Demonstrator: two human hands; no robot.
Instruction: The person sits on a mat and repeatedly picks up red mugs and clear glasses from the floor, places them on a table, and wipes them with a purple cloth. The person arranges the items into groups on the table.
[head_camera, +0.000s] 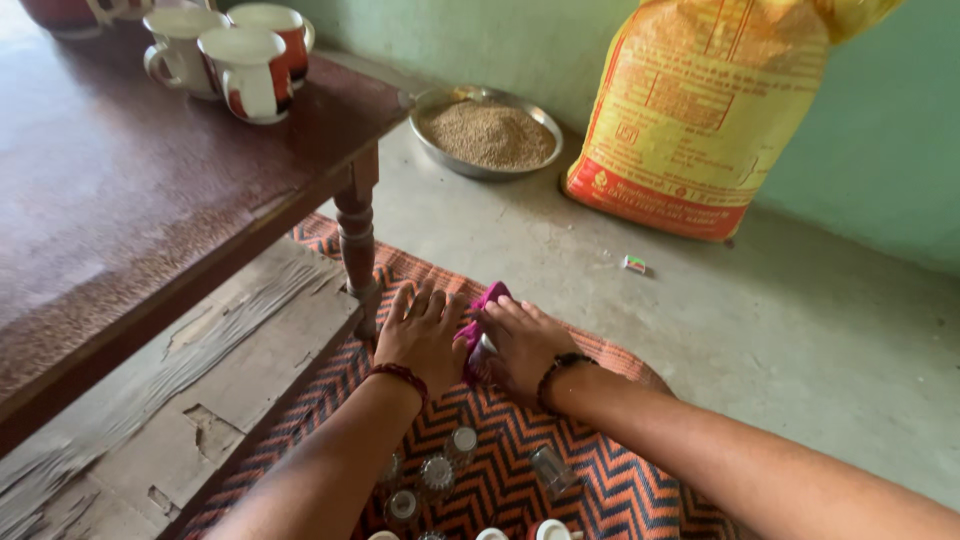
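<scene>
a magenta cloth (478, 322) sits bunched between the left hand (422, 335) and the right hand (520, 345), low on the zigzag orange mat (520, 450). the right hand clasps the cloth around a small glass jar (484, 352); the left hand lies flat with fingers spread, touching the cloth's edge. nearer the person, about five little glass jars (437, 476) with metal lids stand or lie on the mat. three cups (250, 72) stand on the wooden table (110, 180). one metal bowl of grain (487, 132) and one yellow sack (700, 110) rest on the floor.
</scene>
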